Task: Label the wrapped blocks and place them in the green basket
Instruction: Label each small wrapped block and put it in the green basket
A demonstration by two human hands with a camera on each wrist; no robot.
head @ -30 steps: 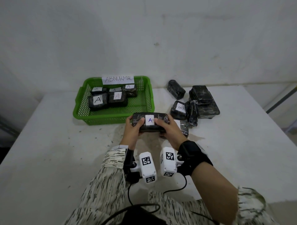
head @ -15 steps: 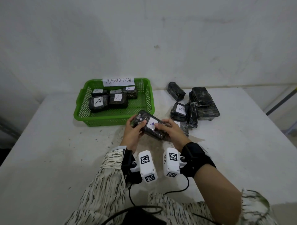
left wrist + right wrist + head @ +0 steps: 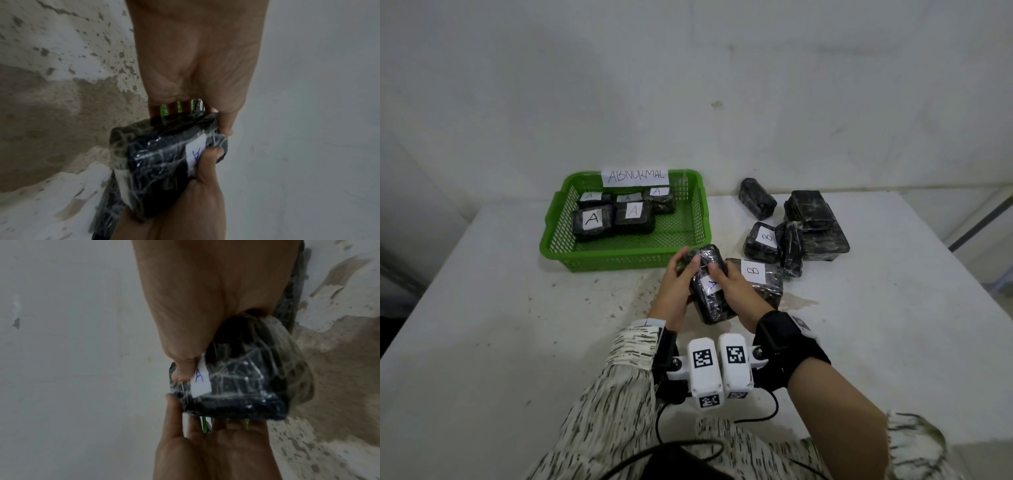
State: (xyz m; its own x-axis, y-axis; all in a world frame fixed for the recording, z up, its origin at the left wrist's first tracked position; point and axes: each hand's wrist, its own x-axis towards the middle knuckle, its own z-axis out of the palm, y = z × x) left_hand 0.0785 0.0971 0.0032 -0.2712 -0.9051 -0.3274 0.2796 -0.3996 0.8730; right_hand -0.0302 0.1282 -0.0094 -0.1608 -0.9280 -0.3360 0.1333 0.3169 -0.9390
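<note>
Both hands hold one black plastic-wrapped block (image 3: pixel 714 305) just above the table, in front of the green basket (image 3: pixel 626 262). A white label with a blue A (image 3: pixel 709 287) sits on its top face. My left hand (image 3: pixel 683 270) grips the far end (image 3: pixel 162 162), with the thumb on the upper edge. My right hand (image 3: pixel 727 286) grips the near end (image 3: pixel 246 382), and its thumb presses on the label (image 3: pixel 201 384). The basket holds several blocks labelled A (image 3: pixel 592 221) and carries an ABNORMAL sign (image 3: pixel 636 176).
A block labelled B (image 3: pixel 758 279) lies on the table right beside my right hand. Behind it is a pile of wrapped blocks (image 3: pixel 808 226), one more marked B (image 3: pixel 762 240). The table (image 3: pixel 500 325) is white with worn patches. A wall stands behind.
The held block has turned from lying crosswise in front of me to pointing away from me. Both hands kept hold of it and shifted slightly right.
</note>
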